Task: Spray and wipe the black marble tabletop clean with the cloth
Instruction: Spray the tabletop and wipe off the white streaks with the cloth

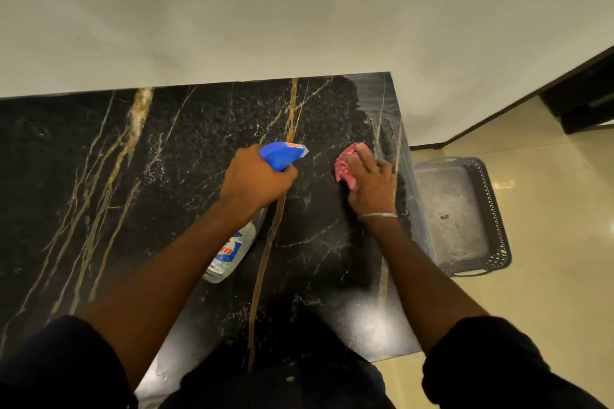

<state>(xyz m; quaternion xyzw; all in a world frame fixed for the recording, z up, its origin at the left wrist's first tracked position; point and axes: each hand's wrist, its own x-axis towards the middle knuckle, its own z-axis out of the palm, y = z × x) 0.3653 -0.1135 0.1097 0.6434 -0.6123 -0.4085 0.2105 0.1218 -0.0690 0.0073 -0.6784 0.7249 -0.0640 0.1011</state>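
Gripping the neck of a spray bottle (232,251), the left hand (255,181) is wrapped closed just under the blue trigger head (281,154), whose nozzle points away from the person and toward the right. The bottle's clear body with its blue-and-white label hangs down beneath the wrist, tilted toward the person, above the black marble counter (99,176); whether its base touches the stone cannot be told. The right hand (368,184) lies fingers-forward on a crumpled pink cloth (347,166), pressing it flat against the counter near the right edge, with the fingers bent over the cloth and a thin metal bangle (378,215) around the wrist. The two hands are near each other but apart, with a gold vein of the marble running between them. A hazy, streaked patch shows on the stone at the far right corner, beyond the cloth. Both forearms are bare, with dark sleeves (491,362) at the bottom of the view. On the glossy cream floor (548,292) just beside the counter's right side sits a grey plastic basket (491,209) with perforated walls.
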